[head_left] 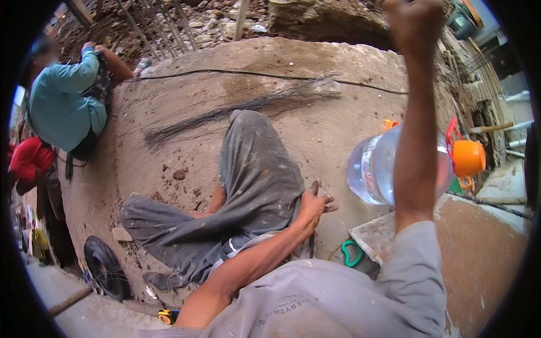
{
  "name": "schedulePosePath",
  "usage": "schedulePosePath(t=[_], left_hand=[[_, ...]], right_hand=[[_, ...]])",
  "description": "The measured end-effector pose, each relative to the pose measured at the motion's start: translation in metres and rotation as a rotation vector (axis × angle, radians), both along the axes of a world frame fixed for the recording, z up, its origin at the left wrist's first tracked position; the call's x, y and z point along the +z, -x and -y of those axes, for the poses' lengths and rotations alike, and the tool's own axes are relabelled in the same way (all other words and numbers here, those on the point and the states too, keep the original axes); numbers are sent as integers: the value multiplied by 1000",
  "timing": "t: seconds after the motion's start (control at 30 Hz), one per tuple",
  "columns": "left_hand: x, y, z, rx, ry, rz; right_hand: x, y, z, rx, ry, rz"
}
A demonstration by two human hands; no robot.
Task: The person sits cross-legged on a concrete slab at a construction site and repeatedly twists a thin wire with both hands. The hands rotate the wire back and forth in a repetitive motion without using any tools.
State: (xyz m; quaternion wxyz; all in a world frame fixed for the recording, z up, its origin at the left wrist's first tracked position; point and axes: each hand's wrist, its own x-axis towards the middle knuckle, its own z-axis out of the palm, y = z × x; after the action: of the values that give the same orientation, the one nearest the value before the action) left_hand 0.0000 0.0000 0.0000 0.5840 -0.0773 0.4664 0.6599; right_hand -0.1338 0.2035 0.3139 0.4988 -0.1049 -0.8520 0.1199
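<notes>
Bottle (376,164) sits right of centre, partly behind the right arm (414,141). Right hand (415,25), top right, is curled; left hand (316,207), near centre, loosely bent; whether either holds anything, I cannot tell.

The bundle of thin wire (225,114) looks like dark metal, dull and bristly. The ground slab (332,59) under it is rough and matt, like concrete or packed earth, gritty with crumbs. The large bottle (369,166) is clear, glossy plastic that catches highlights; the orange cup (470,158) is smooth, shiny plastic, and the green handle (350,254) looks plastic too. The grey trousers (262,163) are matt cloth, creased and pale-specked; the light grey shirt (332,298) is dull fabric, the rubble (211,25) rough and stony
</notes>
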Motion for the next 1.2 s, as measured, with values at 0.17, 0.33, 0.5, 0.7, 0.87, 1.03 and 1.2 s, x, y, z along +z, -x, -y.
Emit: schedulePosePath(t=[0.17,0.33,0.5,0.7,0.87,1.03,1.2], left_hand=[[56,28,35,-161,-83,-34],[105,77,92,57,-290,-387],[127,127,129,669,-343,-627],[96,142,147,757,-3,-439],[99,164,163,1137,-28,-382],[132,216,215,1379,-71,-642],[160,219,240,1441,-172,-806]], right_hand=[[-71,48,52,-67,-43,-194],[-103,50,115,151,-80,-184],[-196,-4,207,672,163,148],[-223,-27,247,715,315,405],[-224,-44,271,758,323,556],[-220,-65,285,821,195,634],[-245,-93,285,862,262,715]])
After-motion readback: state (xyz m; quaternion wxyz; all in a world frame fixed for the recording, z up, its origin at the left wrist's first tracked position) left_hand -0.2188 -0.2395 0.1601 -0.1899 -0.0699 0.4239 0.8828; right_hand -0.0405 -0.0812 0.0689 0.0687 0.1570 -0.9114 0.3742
